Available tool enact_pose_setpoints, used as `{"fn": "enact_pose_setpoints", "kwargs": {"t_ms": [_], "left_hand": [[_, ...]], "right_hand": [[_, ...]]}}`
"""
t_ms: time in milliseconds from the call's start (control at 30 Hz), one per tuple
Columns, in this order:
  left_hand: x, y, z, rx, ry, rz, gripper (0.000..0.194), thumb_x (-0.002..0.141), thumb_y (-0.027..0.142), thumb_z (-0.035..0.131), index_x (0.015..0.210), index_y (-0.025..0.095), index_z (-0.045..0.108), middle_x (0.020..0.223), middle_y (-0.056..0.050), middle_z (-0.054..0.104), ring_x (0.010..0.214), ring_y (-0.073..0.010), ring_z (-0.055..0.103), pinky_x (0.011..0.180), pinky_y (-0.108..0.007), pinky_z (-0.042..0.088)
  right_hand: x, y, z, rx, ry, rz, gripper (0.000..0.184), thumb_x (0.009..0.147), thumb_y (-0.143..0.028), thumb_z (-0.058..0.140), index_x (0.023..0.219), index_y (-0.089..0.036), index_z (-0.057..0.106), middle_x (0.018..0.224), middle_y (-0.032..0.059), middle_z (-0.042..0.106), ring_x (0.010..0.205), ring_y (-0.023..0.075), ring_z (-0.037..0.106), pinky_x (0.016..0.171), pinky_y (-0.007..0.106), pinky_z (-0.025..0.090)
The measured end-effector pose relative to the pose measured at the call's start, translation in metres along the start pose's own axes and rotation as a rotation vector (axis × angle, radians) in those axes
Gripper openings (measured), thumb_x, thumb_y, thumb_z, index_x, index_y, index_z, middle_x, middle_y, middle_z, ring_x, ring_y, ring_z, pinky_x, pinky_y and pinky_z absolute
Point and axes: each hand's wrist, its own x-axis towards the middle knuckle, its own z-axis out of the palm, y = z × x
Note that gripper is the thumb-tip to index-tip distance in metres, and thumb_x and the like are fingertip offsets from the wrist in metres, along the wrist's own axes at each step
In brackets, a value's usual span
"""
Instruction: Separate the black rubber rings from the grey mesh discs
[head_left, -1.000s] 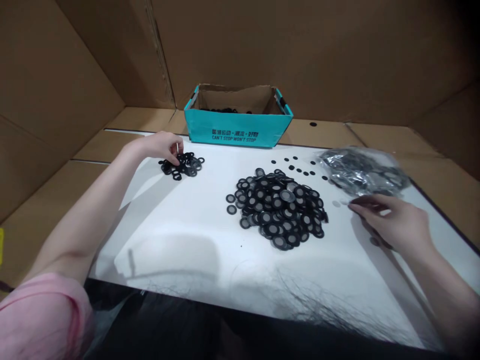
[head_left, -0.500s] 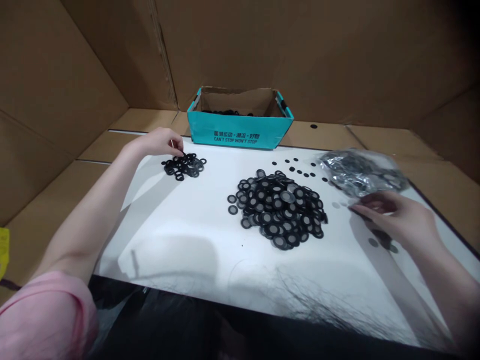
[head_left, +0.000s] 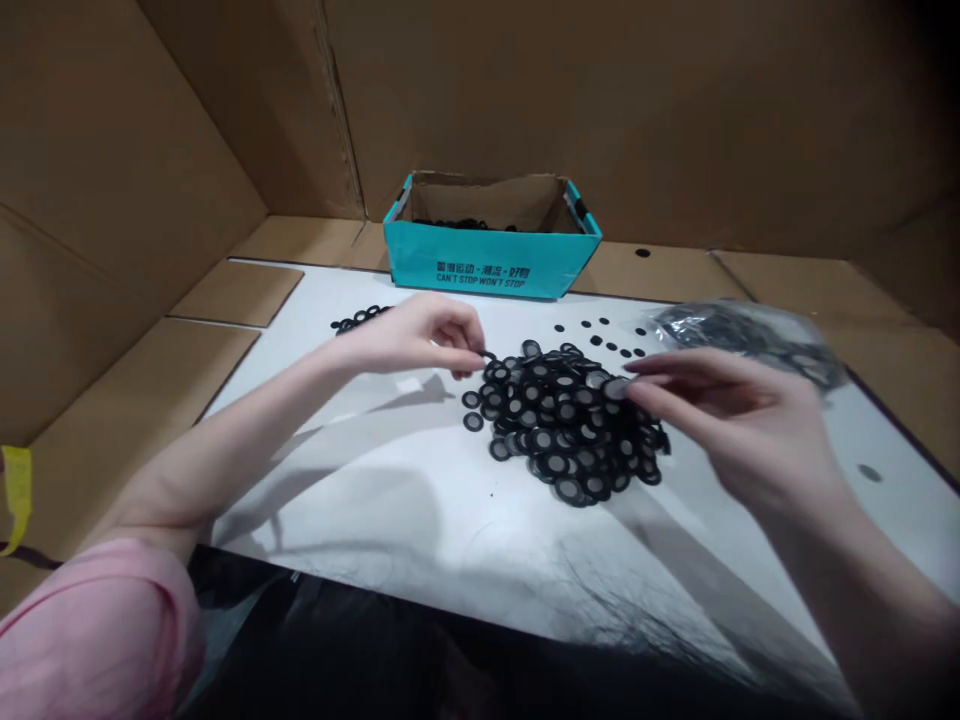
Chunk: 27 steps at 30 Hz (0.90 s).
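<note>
My left hand (head_left: pixel 431 335) is pinched at the left side of a heap of black rings with grey centres (head_left: pixel 555 440). A small black ring (head_left: pixel 488 356) shows at its fingertips. Over the right part of the heap, my right hand (head_left: pixel 739 410) grips a grey disc (head_left: pixel 616 388) between thumb and fingers. Behind my left wrist lies a pile of plain black rings (head_left: pixel 360 320), partly hidden by the arm. Small black discs (head_left: pixel 596 340) are scattered beyond the heap.
A turquoise box (head_left: pixel 487 262) with black pieces inside stands at the back. A clear plastic bag (head_left: pixel 750 335) of dark pieces lies at the right. A grey disc (head_left: pixel 870 473) rests on the white board (head_left: pixel 390 460). Cardboard walls (head_left: pixel 600 110) surround the work area.
My left hand has moved right from the plain ring pile to the heap, carrying a ring. My right hand has moved left from near the bag and now holds a grey disc.
</note>
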Motion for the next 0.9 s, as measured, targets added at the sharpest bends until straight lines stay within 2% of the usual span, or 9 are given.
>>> {"fn": "enact_pose_setpoints", "kwargs": {"t_ms": [133,333,433,533,600,700,767,833,900], "left_hand": [[0.004,0.005,0.032,-0.185,-0.020,-0.026,0.012,0.081,0.020,0.068,0.082,0.010,0.060,0.068,-0.005,0.071,0.062,-0.0131,0.070,0.060,-0.021,0.053],[0.003,0.010,0.040,-0.418,-0.062,-0.060,0.010,0.085,0.019,0.065,0.085,0.010,0.060,0.065,-0.004,0.071,0.059,-0.0117,0.069,0.057,-0.020,0.055],[0.002,0.011,0.041,-0.377,-0.028,-0.042,0.013,0.082,0.020,0.069,0.085,0.010,0.061,0.068,-0.005,0.071,0.061,-0.0112,0.069,0.060,-0.020,0.055],[0.001,0.014,0.045,-0.214,0.054,0.015,0.017,0.077,0.020,0.075,0.080,0.009,0.061,0.064,-0.003,0.069,0.060,-0.0094,0.066,0.057,-0.016,0.051],[0.000,0.016,0.047,-0.154,0.061,0.048,0.017,0.079,0.022,0.072,0.079,0.009,0.061,0.062,-0.003,0.068,0.058,-0.0097,0.066,0.055,-0.016,0.050],[-0.001,0.017,0.046,-0.153,0.045,0.049,0.017,0.083,0.025,0.068,0.080,0.009,0.060,0.064,-0.005,0.069,0.058,-0.0099,0.066,0.055,-0.017,0.051],[-0.001,0.017,0.045,-0.168,0.044,0.031,0.017,0.083,0.024,0.068,0.080,0.009,0.060,0.065,-0.004,0.069,0.057,-0.0088,0.065,0.055,-0.016,0.051],[-0.001,0.016,0.044,-0.193,0.037,0.016,0.017,0.083,0.024,0.068,0.080,0.009,0.060,0.066,-0.004,0.070,0.058,-0.0082,0.065,0.058,-0.016,0.052],[-0.001,0.015,0.043,-0.220,0.028,0.008,0.018,0.083,0.024,0.069,0.081,0.009,0.060,0.066,-0.005,0.070,0.060,-0.0085,0.066,0.061,-0.017,0.053]], "right_hand": [[-0.003,-0.013,0.032,0.100,-0.156,-0.036,0.017,0.066,-0.030,0.081,0.079,-0.024,0.074,0.069,0.0003,0.072,0.061,0.0143,0.066,0.058,0.028,0.054],[-0.004,-0.019,0.046,0.183,-0.160,-0.043,0.018,0.065,-0.028,0.082,0.078,-0.022,0.071,0.069,-0.0005,0.070,0.061,0.0128,0.066,0.055,0.025,0.053],[-0.006,-0.020,0.047,0.186,-0.115,-0.037,0.019,0.065,-0.029,0.082,0.076,-0.022,0.069,0.068,-0.0004,0.069,0.061,0.0131,0.066,0.055,0.025,0.053],[-0.008,-0.020,0.050,0.195,-0.095,-0.040,0.020,0.065,-0.028,0.083,0.075,-0.021,0.067,0.070,-0.0007,0.068,0.061,0.0123,0.066,0.057,0.024,0.054],[-0.009,-0.018,0.050,0.209,-0.102,-0.039,0.018,0.067,-0.028,0.081,0.076,-0.022,0.067,0.069,-0.0012,0.068,0.061,0.0116,0.065,0.057,0.024,0.054],[-0.009,-0.014,0.046,0.200,-0.088,-0.035,0.015,0.070,-0.030,0.079,0.077,-0.022,0.067,0.068,-0.0017,0.068,0.059,0.0112,0.064,0.055,0.023,0.052],[-0.009,-0.010,0.035,0.137,-0.035,-0.040,0.015,0.069,-0.029,0.079,0.077,-0.022,0.068,0.071,-0.0008,0.069,0.062,0.0121,0.065,0.057,0.025,0.052],[-0.009,-0.004,0.016,-0.014,0.069,-0.065,0.016,0.067,-0.028,0.080,0.077,-0.022,0.070,0.073,0.0012,0.070,0.065,0.0136,0.064,0.060,0.027,0.049],[-0.009,0.007,-0.010,-0.274,0.212,-0.108,0.017,0.066,-0.032,0.080,0.075,-0.020,0.071,0.070,0.0031,0.069,0.064,0.0144,0.060,0.058,0.030,0.042]]}}
